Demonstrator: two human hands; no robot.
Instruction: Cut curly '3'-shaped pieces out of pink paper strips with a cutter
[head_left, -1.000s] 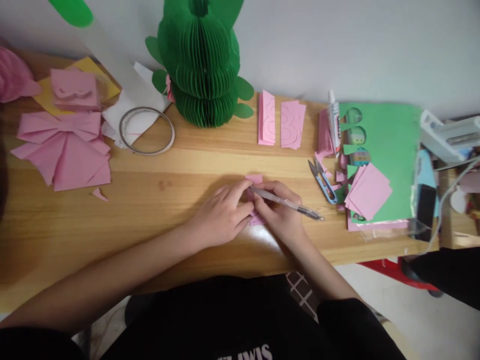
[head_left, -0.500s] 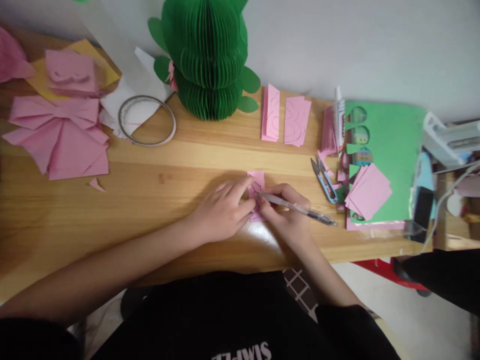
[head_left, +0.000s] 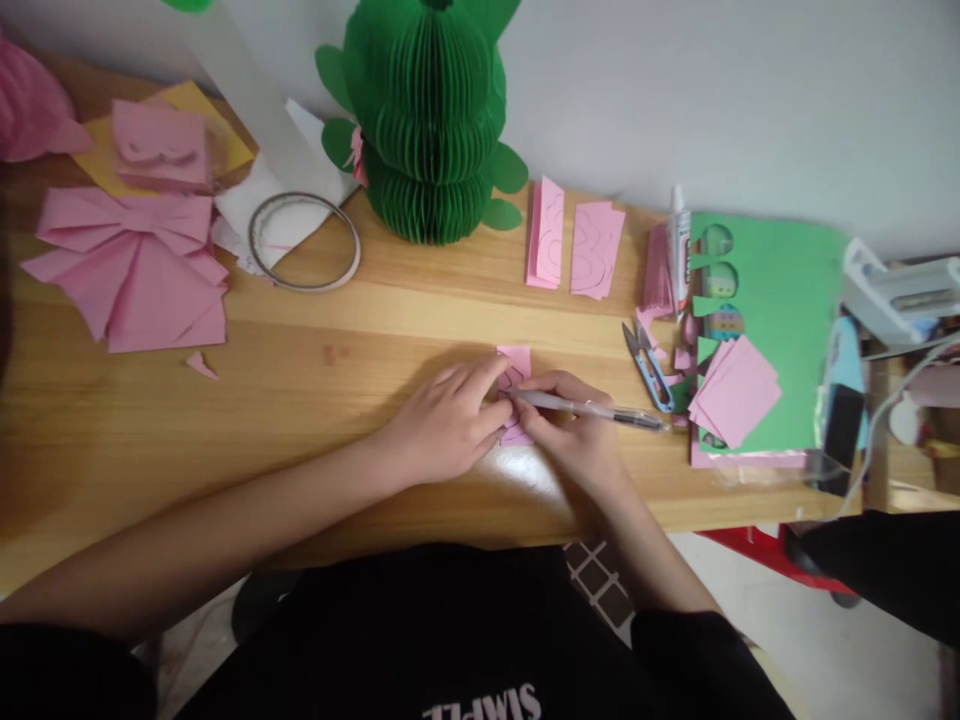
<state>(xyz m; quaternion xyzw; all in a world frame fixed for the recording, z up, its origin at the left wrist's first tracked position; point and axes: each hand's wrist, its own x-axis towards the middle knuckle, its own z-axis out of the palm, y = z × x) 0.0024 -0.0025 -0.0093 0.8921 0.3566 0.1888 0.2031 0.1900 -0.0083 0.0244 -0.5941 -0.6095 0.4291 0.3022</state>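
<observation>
A small pink paper [head_left: 514, 357] with dark drawn lines lies on the wooden table, partly covered by both hands. My left hand [head_left: 454, 420] rests over its left side, fingers extended and pressing it down. In my right hand [head_left: 581, 435] a pen [head_left: 585, 408] with a clear barrel is pinched, its tip on the paper close to my left fingers. Beyond the hands stand two groups of folded pink papers [head_left: 596, 250] with curved outlines on them. Thread snips [head_left: 649, 368] lie to the right, among pink scraps.
A green honeycomb paper shape [head_left: 427, 150] stands at the back. To its left are a tape roll [head_left: 356, 250] and a pink paper bow [head_left: 139, 260]. On the right, pink squares [head_left: 735, 390] lie on green paper [head_left: 795, 300] beside a glue tube [head_left: 679, 250].
The pen tip has shifted slightly left and down on the pink paper. My left hand stays in place; the whole view has shifted a little.
</observation>
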